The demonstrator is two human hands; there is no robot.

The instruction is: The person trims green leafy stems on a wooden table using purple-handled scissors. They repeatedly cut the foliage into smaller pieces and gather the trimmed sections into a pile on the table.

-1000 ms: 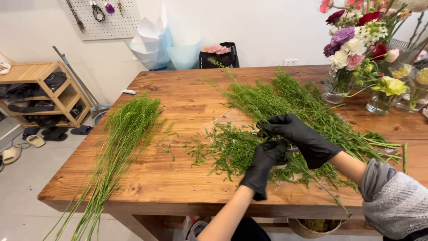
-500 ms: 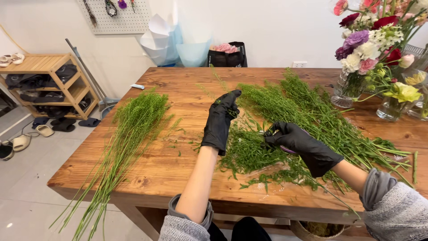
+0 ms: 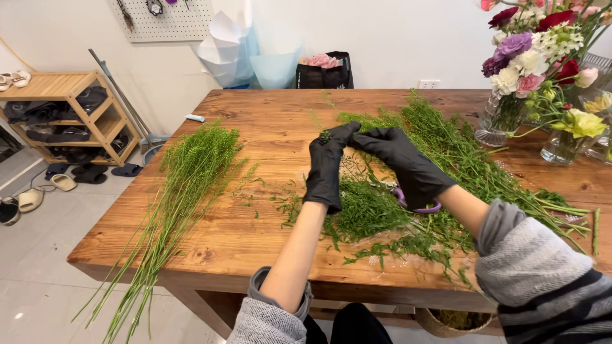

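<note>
Two black-gloved hands meet over a wooden table [image 3: 255, 137]: left hand [image 3: 326, 167] and right hand [image 3: 401, 162] pinch a green sprig [image 3: 326, 134] together, purple-handled scissors [image 3: 417, 207] hooked beneath. Trimmed stems [image 3: 191, 172] lie at nine o'clock; a larger uncut pile [image 3: 465, 159] remains at two o'clock.

A florist's workroom is shown: cut greenery [image 3: 440, 153] is spread across a wooden table [image 3: 255, 121], vases of mixed flowers [image 3: 529, 57] are stood at one corner, wrapping paper [image 3: 245, 54] is stacked behind, and tools are hung on a pegboard [image 3: 172, 16].
</note>
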